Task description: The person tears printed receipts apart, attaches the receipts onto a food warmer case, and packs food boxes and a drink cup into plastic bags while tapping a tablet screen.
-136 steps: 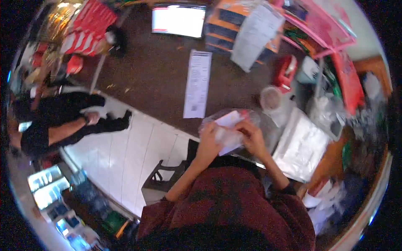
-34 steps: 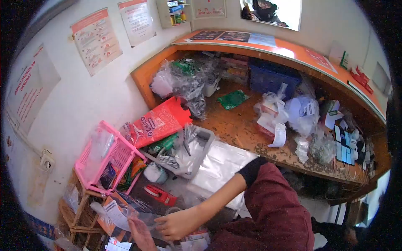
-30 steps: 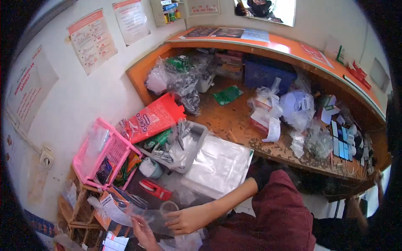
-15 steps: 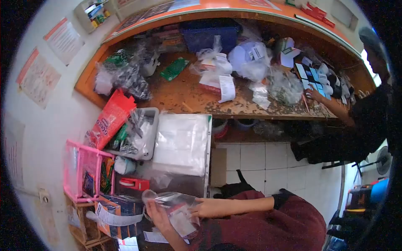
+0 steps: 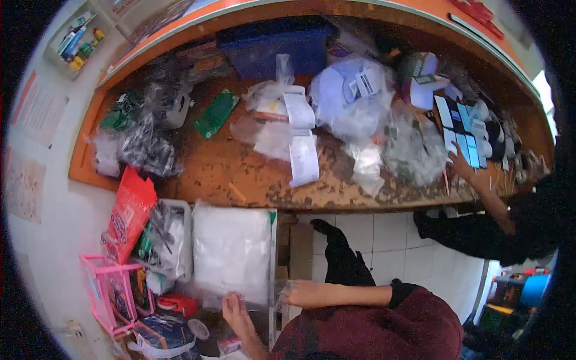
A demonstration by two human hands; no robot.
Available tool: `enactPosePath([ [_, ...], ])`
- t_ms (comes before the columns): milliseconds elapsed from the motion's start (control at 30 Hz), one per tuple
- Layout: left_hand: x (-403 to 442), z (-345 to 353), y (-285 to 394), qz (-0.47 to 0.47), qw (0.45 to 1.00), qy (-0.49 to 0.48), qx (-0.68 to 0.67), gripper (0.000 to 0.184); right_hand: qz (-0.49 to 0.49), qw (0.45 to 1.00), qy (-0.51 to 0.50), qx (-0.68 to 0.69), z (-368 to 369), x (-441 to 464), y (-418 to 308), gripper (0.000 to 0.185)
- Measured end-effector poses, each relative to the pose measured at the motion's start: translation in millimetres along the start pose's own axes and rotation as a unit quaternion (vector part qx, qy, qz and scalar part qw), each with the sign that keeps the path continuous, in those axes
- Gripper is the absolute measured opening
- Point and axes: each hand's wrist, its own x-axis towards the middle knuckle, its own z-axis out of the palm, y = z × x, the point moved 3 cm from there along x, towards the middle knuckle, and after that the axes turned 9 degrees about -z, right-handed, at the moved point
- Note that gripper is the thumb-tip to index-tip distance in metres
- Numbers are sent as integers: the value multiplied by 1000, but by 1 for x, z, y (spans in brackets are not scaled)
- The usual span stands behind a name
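Observation:
My right hand [image 5: 307,294], its arm banded in black at the elbow, has its fingers closed on the edge of a clear plastic sheet or bag [image 5: 261,297]. To its left, my left hand [image 5: 236,311] pinches the same film, which stretches between both hands. They are just below a stack of clear plastic bags [image 5: 231,252]. A small packet with red and white print [image 5: 229,346] lies under my left forearm, partly hidden. Left of my left hand are a roll of clear tape [image 5: 198,329] and a red tape dispenser [image 5: 177,304].
A grey tray [image 5: 185,240], a red bag [image 5: 131,210] and a pink basket [image 5: 99,294] stand at the left. Wrapped parcels [image 5: 351,90] and a blue bin [image 5: 273,48] are on the wooden desk [image 5: 240,195]. A co-worker's hand [image 5: 461,163] touches phones [image 5: 462,129] at the right.
The view has swung towards the desk and co-worker. My hands have moved apart, the film now stretched between them. The printed packet, earlier between my hands, now shows lower, by my left forearm.

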Motion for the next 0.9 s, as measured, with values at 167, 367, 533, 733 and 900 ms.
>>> enactPosePath([
  [167,19,82,-12,-52,996,-54,51,13,99,993,-50,29,-89,-44,92,18],
  [367,17,159,-11,29,976,-48,213,21,132,975,177,-22,-189,-73,158,25],
  [533,-7,232,3,111,919,-54,374,22,171,941,183,229,-200,-54,152,31],
  [733,-11,240,12,176,883,-34,433,24,135,888,234,371,-168,-36,143,23],
  [900,-11,224,17,188,889,2,418,24,123,798,248,535,-149,-36,145,25],
])
